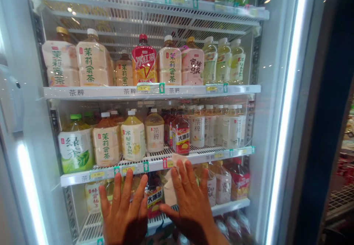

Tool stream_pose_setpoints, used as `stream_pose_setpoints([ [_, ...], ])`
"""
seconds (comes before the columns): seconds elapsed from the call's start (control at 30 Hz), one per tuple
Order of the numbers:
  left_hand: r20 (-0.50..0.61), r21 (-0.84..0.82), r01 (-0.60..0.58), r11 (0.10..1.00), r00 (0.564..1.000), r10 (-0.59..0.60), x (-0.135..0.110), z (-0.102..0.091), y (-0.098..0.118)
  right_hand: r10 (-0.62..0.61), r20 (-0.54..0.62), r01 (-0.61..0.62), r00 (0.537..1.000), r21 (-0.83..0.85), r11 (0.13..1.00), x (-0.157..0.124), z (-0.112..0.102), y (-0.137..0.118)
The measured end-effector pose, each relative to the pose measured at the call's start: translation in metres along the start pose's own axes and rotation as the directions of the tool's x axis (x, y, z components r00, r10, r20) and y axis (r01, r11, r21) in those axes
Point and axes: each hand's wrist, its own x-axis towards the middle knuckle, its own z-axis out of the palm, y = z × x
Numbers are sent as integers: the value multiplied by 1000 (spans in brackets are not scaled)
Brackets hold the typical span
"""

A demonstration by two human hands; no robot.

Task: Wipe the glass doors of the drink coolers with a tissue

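Note:
Both my hands are raised in front of a lit drinks fridge, at what looks like its glass door. My right hand (190, 193) lies flat with spread fingers over a pale beige cloth (169, 188), pressing it in front of the lower shelves. The cloth sticks out above the fingertips and to their left. My left hand (124, 204) is open beside it, fingers stretched upward, with nothing in it. Whether its fingertips touch the glass I cannot tell. Behind the hands, a dark bottle (154, 195) with a black and red label shows between them.
Several tea bottles stand on wire shelves, among them a green-capped bottle (75, 145) and a red bottle (144, 60). A white shelf edge (193, 160) carries price tags. A bright light strip (287, 108) runs down the right side. Dark framing (315, 127) lies beyond it.

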Motion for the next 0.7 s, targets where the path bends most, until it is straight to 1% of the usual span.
stream_pose_setpoints([
  [0.07, -22, -6, -3, 1000, 1000, 3, 0, 2, 0, 116, 3, -116, 993, -18, 993, -17, -3, 24],
  [0.13, -42, -21, 2, 1000, 999, -3, -1, 4, 0, 262, -11, -262, 965, -19, 965, -35, -4, 50],
  [0.17, -49, -29, 10, 1000, 999, -11, -1, 5, 0, 317, -23, -317, 948, -11, 948, -42, -3, 57],
  [0.2, -49, -33, 19, 999, 999, -21, -2, 5, 0, 352, -32, -352, 935, 0, 936, -44, -1, 58],
  [0.23, -43, -36, 29, 999, 999, -30, -2, 6, 0, 366, -33, -365, 930, 14, 931, -44, 2, 53],
  [0.27, -34, -37, 37, 999, 999, -39, -3, 6, 0, 352, -34, -351, 935, 28, 936, -40, 5, 41],
  [0.3, -19, -36, 43, 998, 999, -43, -3, 6, 0, 314, -39, -313, 949, 43, 949, -34, 10, 26],
  [0.37, 1, -32, 44, 999, 999, -44, -3, 5, 0, 201, -52, -197, 978, 66, 978, -19, 18, -8],
  [0.4, -1, -30, 42, 999, 999, -42, -3, 5, 0, 149, -63, -145, 987, 70, 987, -14, 20, -21],
  [0.43, -9, -27, 40, 999, 999, -40, -3, 5, 1, 114, -69, -110, 991, 68, 992, -12, 21, -29],
  [0.47, -17, -23, 38, 999, 999, -38, -3, 4, 1, 100, -66, -96, 993, 59, 994, -14, 20, -31],
  [0.5, -24, -22, 40, 999, 999, -40, -2, 4, 1, 108, -49, -105, 993, 45, 993, -19, 18, -27],
  [0.57, -5, -25, 51, 998, 999, -51, -3, 3, 3, 176, -8, -176, 984, 15, 984, -38, 11, -8],
  [0.63, 31, -32, 66, 997, 997, -65, -3, 2, 3, 275, 24, -275, 961, 1, 961, -58, 4, 11],
  [0.7, 57, -38, 72, 997, 996, -70, -3, 0, 4, 324, 34, -324, 945, 7, 946, -65, 0, 18],
])
